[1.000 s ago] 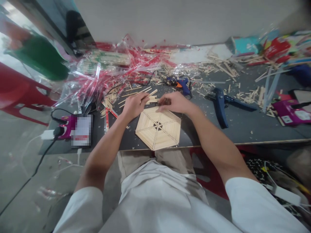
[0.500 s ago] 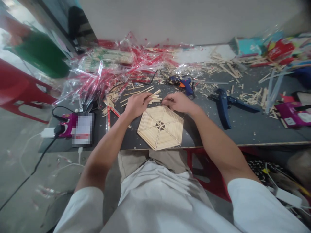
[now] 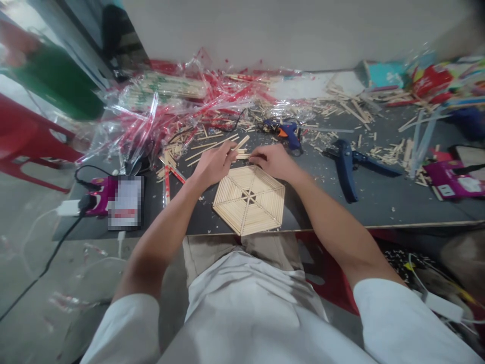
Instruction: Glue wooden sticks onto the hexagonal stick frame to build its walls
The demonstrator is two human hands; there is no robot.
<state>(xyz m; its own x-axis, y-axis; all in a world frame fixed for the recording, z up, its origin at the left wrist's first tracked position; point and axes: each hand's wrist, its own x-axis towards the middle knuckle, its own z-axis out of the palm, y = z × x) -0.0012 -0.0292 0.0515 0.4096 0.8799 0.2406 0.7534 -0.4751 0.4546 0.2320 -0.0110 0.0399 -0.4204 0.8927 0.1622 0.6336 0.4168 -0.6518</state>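
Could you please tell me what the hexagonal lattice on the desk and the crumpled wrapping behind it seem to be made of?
The hexagonal lattice looks like pale, unpainted wood, probably thin craft sticks, given its matte finish and separate strips. The crumpled wrapping looks like clear, glossy plastic film with red markings, judging by its sharp creases and shine.

Hexagon stick frame [image 3: 248, 200] 's on the bench [image 3: 379, 207] up front, glue gun [image 3: 288, 134] behind it, probably a second gun [image 3: 345, 169] to its right, power strip [image 3: 99, 196] to its left.
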